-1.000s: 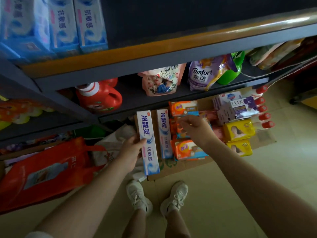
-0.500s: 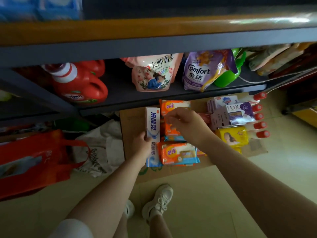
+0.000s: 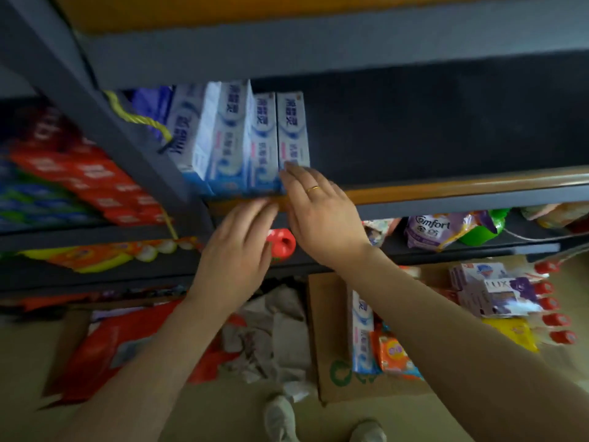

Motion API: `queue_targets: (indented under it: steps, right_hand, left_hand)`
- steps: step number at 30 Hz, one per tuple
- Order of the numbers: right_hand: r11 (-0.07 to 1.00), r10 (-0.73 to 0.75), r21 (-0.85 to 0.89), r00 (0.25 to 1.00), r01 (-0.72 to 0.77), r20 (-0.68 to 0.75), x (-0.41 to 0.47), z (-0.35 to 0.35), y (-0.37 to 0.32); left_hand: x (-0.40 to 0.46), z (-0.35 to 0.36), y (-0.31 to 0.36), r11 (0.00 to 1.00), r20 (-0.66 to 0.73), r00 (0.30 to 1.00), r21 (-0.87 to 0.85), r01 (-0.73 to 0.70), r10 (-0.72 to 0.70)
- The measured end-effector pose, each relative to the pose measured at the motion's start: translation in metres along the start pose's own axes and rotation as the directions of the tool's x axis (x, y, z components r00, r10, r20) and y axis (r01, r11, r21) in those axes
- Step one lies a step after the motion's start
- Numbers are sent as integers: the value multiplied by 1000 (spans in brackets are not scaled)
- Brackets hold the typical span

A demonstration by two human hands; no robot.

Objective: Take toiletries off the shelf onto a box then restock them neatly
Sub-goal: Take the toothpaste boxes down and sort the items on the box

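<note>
Both hands, right hand and left hand, are nudging open-fingered at the shelf's front edge; the blue-and-white cardboard toothpaste boxes look light, stiff, best pinched by their long sides.

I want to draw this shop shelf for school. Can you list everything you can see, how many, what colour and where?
toothpaste boxes: about four, white and blue, upright on the shelf by the hands
shelf: one, dark grey with an orange front strip
toothpaste box: one, white and blue, on the cardboard box
cardboard box: one, brown, on the floor
orange packs: some, count unclear, on the cardboard box
purple soap boxes: a few, on the cardboard box
yellow pack: one, on the cardboard box
purple pouch: one, lower shelf
red bag: one, floor
left hand: below the toothpaste boxes
right hand: fingertips touching the rightmost toothpaste box
</note>
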State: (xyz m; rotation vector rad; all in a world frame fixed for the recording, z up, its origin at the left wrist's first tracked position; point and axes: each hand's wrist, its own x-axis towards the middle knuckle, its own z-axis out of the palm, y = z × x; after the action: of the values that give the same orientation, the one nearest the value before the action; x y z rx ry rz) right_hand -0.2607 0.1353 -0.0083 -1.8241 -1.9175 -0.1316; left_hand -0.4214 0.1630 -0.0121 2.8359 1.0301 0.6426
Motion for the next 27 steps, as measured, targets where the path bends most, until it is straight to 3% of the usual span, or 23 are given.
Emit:
queue_targets:
  steps: [4, 7, 10, 12, 14, 17, 19, 21, 24, 27]
  right_hand:
    - [991, 72, -126, 967, -42, 244, 10, 17, 8]
    - [975, 136, -195, 976, -102, 171, 2, 11, 22]
    - [966, 238, -109, 971, -236, 6, 1, -1, 33]
    - [927, 372, -50, 928, -372, -15, 15, -8, 36]
    - [855, 518, -27, 853, -518, 57, 33, -7, 38]
    - [702, 692, -34, 669, -712, 270, 56, -2, 37]
    - [637, 743, -34, 603, -770, 290, 68, 2, 38]
    - [533, 781, 110, 538, -839, 317, 79, -4, 38]
    - [142, 783, 556, 437, -819, 443, 80, -25, 32]
    - [-132, 664, 670, 437, -730, 607, 48, -49, 21]
  left_hand:
    - [21, -18, -20, 991, 102, 994, 129, -42, 28]
    - [29, -9, -19, 983, 182, 983, 180, -44, 11]
    - [42, 1, -8, 984, 276, 959, 178, 17, -67]
    - [50, 10, -5, 981, 331, 938, 188, 40, -101]
    - [53, 16, -7, 975, 333, 937, 222, 29, -103]
    - [50, 23, -15, 980, 300, 951, 198, 14, -75]
    - [48, 25, -18, 981, 288, 957, 192, -12, -45]
    - [48, 24, -17, 982, 290, 956, 189, -16, -40]
    - [48, 21, -16, 987, 284, 958, 159, -9, -37]
    - [48, 13, -11, 998, 190, 980, -23, 61, -55]
